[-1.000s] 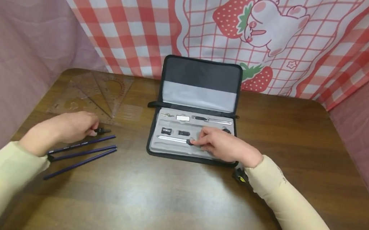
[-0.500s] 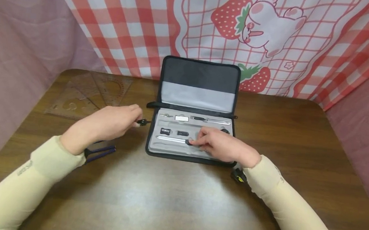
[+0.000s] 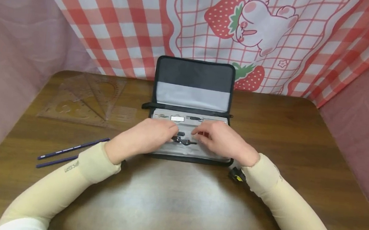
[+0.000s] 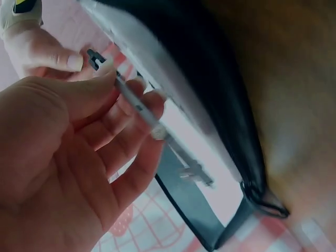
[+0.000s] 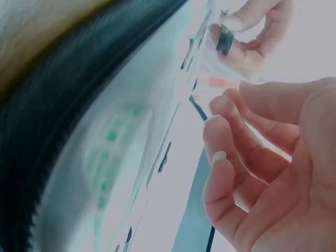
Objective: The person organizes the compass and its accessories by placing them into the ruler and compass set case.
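Note:
My left hand [image 3: 148,135] pinches a compass [image 4: 139,107] between thumb and fingers over the open zip case [image 3: 189,159]. The compass's black head [image 3: 184,141] points right, while its metal legs lie along my fingers in the left wrist view. My right hand [image 3: 219,139] hovers at the right half of the case, its fingers loosely bent around nothing. Inside the grey tray sit a white eraser [image 3: 177,118], a small black piece [image 3: 181,133] and a black-and-silver tool [image 3: 194,118]. Both hands hide parts of the tray's lower rows.
Clear set squares [image 3: 74,108] and a small clear ruler [image 3: 124,114] lie at the back left of the wooden table [image 3: 177,208]. Dark blue pencils [image 3: 71,148] lie in front of them, partly under my left sleeve. A checked cloth [image 3: 130,17] hangs behind the case.
My left hand has carried the compass from beside the pencils rightward to over the case. My right hand has lifted off the silver tool in the tray, its fingers a little looser.

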